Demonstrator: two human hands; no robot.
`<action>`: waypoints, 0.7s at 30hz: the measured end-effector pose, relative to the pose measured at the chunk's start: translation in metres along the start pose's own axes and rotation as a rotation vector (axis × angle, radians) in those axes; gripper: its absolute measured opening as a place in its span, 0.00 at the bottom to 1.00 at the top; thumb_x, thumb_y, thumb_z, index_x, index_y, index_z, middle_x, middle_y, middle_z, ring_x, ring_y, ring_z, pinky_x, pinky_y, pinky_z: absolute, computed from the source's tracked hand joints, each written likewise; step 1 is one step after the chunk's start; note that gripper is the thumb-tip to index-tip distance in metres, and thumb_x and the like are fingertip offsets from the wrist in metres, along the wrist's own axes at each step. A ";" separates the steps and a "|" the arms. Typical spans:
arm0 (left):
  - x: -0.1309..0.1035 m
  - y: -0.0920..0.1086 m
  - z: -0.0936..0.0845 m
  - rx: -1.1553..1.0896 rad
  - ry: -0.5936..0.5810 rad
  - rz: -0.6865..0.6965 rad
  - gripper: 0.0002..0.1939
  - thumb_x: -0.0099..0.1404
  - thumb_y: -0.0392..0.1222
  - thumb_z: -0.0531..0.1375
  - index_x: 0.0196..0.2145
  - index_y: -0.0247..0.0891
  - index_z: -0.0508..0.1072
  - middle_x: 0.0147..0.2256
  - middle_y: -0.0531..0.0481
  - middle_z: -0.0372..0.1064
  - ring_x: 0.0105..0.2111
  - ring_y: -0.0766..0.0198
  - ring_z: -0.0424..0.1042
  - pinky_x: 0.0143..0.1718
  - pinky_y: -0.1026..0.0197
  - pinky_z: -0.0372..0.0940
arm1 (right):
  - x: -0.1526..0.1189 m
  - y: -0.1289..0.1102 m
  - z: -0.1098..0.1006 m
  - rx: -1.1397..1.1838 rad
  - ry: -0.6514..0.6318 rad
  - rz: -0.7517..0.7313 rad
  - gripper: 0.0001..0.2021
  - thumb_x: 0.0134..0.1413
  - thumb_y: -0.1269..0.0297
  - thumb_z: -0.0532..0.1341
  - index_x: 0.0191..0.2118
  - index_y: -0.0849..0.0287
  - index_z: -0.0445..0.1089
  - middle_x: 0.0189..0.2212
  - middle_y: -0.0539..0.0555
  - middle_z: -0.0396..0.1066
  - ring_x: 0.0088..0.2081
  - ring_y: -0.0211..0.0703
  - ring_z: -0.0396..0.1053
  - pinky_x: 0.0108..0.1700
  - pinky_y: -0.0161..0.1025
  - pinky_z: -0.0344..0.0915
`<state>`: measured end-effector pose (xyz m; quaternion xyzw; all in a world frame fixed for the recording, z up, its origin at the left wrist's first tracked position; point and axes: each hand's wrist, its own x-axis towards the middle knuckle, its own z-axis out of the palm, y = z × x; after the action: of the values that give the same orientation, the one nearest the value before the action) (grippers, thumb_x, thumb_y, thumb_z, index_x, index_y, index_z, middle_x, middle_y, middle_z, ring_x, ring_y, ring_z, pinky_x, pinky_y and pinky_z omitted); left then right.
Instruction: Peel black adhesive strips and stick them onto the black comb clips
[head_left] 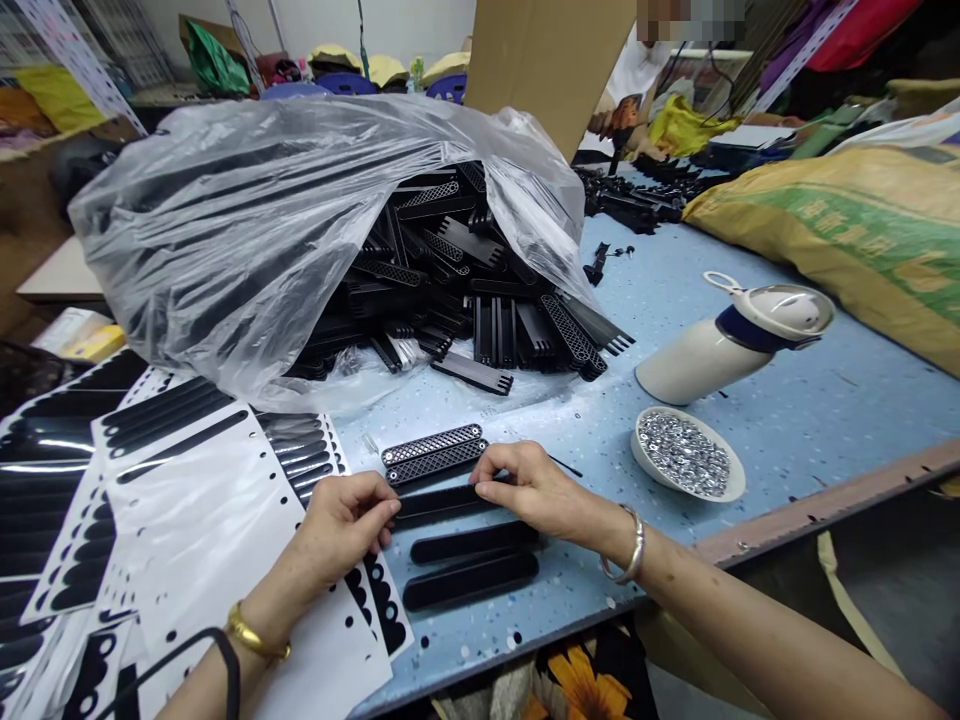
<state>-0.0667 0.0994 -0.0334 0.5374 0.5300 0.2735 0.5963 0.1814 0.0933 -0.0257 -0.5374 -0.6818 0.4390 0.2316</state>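
Observation:
My left hand (341, 522) pinches the left end of a long black bar (439, 504) with rounded ends. At the bar's other end, the thumb and fingertips of my right hand (536, 490) are closed on it. Whether a thin sticker lies on the bar's top I cannot tell. Nearer to me, two similar black bars (471, 582) rest side by side on the table. Just beyond my hands lie two black pieces with a lattice pattern (433, 452). Sheets of black strip stickers (202, 530) on white backing spread beside and under my left forearm.
A clear plastic bag (247, 230) spills a heap of black comb-ended parts (450, 290) behind my hands. On the right are a bowl of small silver metal pieces (686, 455), a tilted white bottle (697, 360) and a yellow-green sack (847, 230). Another person (637, 85) is at the far side.

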 end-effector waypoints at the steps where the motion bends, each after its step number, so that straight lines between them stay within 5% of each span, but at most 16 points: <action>1: 0.000 -0.001 0.000 -0.001 0.001 0.002 0.10 0.49 0.45 0.65 0.20 0.36 0.72 0.14 0.54 0.66 0.15 0.67 0.70 0.15 0.69 0.63 | 0.000 0.001 0.000 0.031 0.002 0.013 0.05 0.49 0.72 0.61 0.26 0.60 0.72 0.30 0.52 0.77 0.31 0.41 0.71 0.32 0.36 0.63; 11: 0.000 -0.001 -0.001 0.013 0.000 0.014 0.11 0.49 0.46 0.65 0.20 0.36 0.72 0.14 0.54 0.67 0.15 0.66 0.70 0.15 0.68 0.64 | 0.000 0.014 0.010 0.245 0.173 0.096 0.03 0.41 0.69 0.67 0.21 0.59 0.75 0.27 0.54 0.79 0.30 0.44 0.75 0.34 0.38 0.69; 21: -0.001 -0.001 -0.001 0.019 0.006 0.003 0.10 0.48 0.46 0.64 0.20 0.36 0.73 0.14 0.53 0.67 0.15 0.66 0.70 0.16 0.68 0.64 | -0.011 0.023 0.021 0.225 0.312 0.027 0.02 0.46 0.65 0.69 0.27 0.57 0.78 0.27 0.53 0.79 0.29 0.44 0.76 0.31 0.38 0.71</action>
<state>-0.0682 0.0990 -0.0337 0.5431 0.5336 0.2711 0.5889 0.1804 0.0768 -0.0540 -0.5786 -0.5769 0.4271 0.3873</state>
